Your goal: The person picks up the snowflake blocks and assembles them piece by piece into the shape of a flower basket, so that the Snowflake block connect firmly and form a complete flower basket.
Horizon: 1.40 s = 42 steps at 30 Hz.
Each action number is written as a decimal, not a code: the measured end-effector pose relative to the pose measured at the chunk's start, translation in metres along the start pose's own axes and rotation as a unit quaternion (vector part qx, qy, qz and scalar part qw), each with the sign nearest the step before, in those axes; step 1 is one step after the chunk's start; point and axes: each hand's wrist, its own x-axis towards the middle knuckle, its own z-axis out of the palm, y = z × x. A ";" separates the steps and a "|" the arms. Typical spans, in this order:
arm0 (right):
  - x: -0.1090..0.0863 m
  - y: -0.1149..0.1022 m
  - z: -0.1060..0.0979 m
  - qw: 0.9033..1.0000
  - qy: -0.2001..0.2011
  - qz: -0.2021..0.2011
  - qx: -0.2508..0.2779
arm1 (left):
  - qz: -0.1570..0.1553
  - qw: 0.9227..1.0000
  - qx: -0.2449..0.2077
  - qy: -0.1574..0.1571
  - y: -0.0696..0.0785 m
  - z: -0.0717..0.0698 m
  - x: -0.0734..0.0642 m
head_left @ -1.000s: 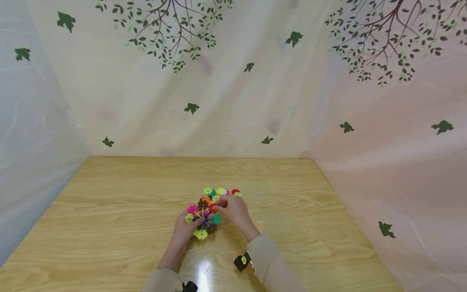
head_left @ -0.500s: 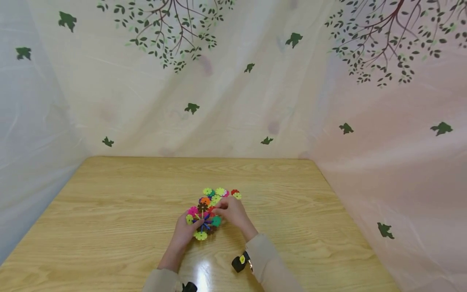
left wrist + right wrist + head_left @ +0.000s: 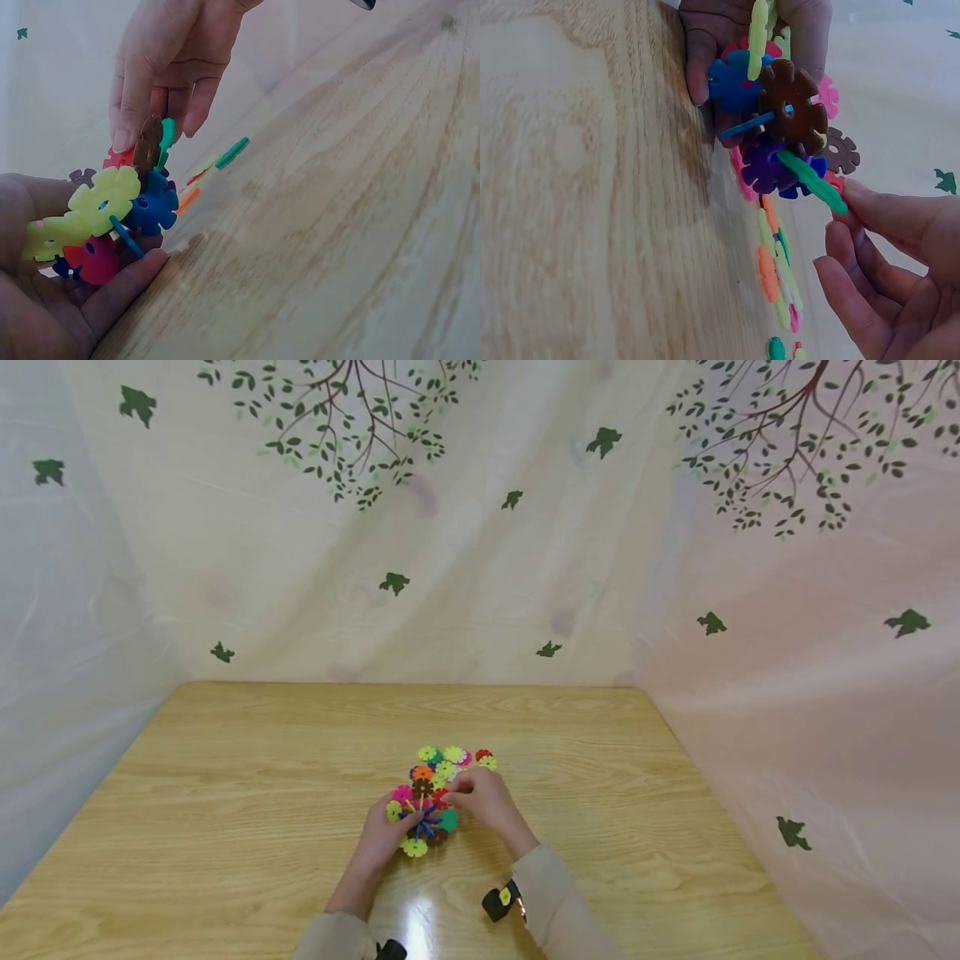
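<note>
My left hand [image 3: 382, 833] grips a round cluster of interlocking plastic snowflake discs [image 3: 426, 822] from its left side, thumb laid over the middle. Its discs are yellow, pink, brown, green and blue, and thin blue and yellow sticks or edge-on discs radiate from the centre. At the cluster's upper right, my right hand [image 3: 486, 802] pinches a red disc [image 3: 439, 797] between thumb and index finger. In the right wrist view the red disc [image 3: 835, 180] sits right against the cluster, beside a green disc [image 3: 814, 181]; the fingers cover much of it.
Several loose discs lie on the wooden table [image 3: 262, 793] just beyond the hands, among them an orange disc [image 3: 423, 772], a yellow disc [image 3: 452, 752] and a red disc [image 3: 483, 753]. A patterned curtain [image 3: 465, 552] hangs behind the table's far edge.
The cluster has shifted slightly to the right and toward me, turning a little in the left hand. My right hand has stayed at the red disc with only small movements.
</note>
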 end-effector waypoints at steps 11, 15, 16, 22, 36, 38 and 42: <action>0.002 0.006 0.009 0.998 0.023 0.033 0.057 | -0.048 0.998 -0.033 -0.024 0.002 -0.010 0.000; 0.001 0.008 0.008 0.996 0.033 0.035 0.077 | -0.068 0.991 -0.111 -0.042 0.001 -0.012 0.002; 0.000 0.008 0.006 0.996 0.034 0.032 0.082 | -0.073 0.987 -0.135 -0.046 0.001 -0.012 0.003; -0.003 0.009 0.000 0.994 0.041 0.022 0.100 | -0.076 0.977 -0.190 -0.065 0.001 -0.016 0.003; -0.004 0.012 0.000 0.991 0.051 0.043 0.113 | -0.080 0.975 -0.191 -0.086 0.000 -0.018 0.003; -0.004 0.011 0.000 0.991 0.050 0.043 0.114 | -0.078 0.974 -0.189 -0.093 0.001 -0.018 0.003; -0.005 0.011 0.000 0.990 0.050 0.039 0.123 | -0.072 0.974 -0.187 -0.107 0.003 -0.019 0.001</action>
